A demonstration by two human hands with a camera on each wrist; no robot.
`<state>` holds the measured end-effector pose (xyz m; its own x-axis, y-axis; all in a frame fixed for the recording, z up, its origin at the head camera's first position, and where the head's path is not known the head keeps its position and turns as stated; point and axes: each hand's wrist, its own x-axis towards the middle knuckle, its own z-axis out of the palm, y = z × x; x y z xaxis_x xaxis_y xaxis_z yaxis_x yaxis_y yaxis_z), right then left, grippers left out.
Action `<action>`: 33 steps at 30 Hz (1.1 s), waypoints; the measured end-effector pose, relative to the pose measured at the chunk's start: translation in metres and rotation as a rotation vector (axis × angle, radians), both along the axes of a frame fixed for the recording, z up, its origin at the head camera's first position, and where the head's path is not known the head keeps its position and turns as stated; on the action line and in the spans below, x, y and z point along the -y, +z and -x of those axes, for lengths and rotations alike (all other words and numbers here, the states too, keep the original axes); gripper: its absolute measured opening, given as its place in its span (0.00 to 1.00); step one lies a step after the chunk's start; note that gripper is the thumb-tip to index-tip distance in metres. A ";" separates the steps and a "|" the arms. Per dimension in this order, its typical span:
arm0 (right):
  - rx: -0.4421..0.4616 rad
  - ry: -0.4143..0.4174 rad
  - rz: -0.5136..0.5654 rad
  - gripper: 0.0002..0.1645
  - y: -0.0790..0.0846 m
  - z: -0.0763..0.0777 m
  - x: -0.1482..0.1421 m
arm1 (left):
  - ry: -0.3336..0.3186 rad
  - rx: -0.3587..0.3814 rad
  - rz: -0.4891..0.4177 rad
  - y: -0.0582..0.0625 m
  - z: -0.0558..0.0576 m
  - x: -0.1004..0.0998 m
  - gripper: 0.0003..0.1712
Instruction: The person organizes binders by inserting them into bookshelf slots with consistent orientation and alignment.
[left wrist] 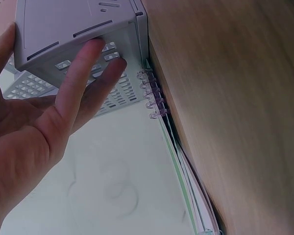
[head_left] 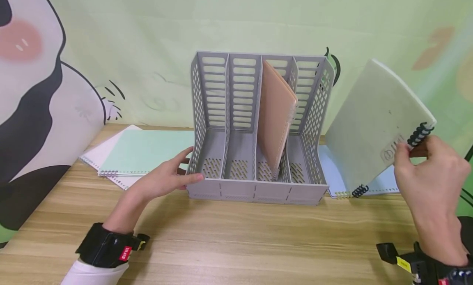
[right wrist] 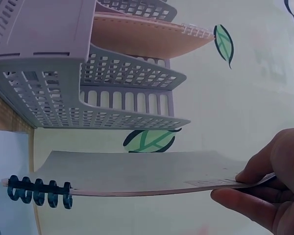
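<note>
My right hand [head_left: 432, 174] pinches a pale grey-green spiral notebook [head_left: 380, 116] by its black-coiled edge. The notebook is raised and tilted to the right of a grey file organizer [head_left: 258, 190]; in the right wrist view its dark coil [right wrist: 39, 191] shows at the left, thumb and fingers at the other end. My left hand [head_left: 162, 178] touches the organizer's front left corner, thumb along the front rim and fairly straight fingers against the side wall. A salmon-coloured notebook [head_left: 277, 116] stands upright in the organizer's third slot from the left.
Left of the organizer, a mint-green notebook [head_left: 151, 151] lies overlapping white ones [head_left: 107, 147] on the wooden table [head_left: 240, 240]. Under the raised notebook, a light blue notebook [head_left: 384, 182] lies flat on the right. A printed green backdrop [head_left: 148, 51] rises behind.
</note>
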<state>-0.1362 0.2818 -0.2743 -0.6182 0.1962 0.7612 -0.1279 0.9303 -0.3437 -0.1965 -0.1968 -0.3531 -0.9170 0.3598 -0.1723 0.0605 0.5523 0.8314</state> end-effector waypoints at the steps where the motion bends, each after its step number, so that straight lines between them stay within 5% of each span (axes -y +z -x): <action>1: -0.004 0.006 -0.004 0.15 0.001 -0.001 0.001 | 0.001 0.001 -0.002 0.000 0.000 0.000 0.58; 23: -0.111 0.099 0.004 0.12 0.010 -0.015 0.015 | -0.003 0.001 -0.002 0.000 -0.001 0.000 0.55; 33: -0.079 0.134 0.011 0.12 0.013 -0.022 0.021 | -0.006 -0.003 0.016 0.000 -0.001 0.001 0.56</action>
<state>-0.1145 0.2611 -0.2616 -0.5778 0.1243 0.8067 -0.2776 0.8995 -0.3374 -0.1960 -0.1978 -0.3527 -0.9153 0.3626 -0.1753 0.0664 0.5651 0.8223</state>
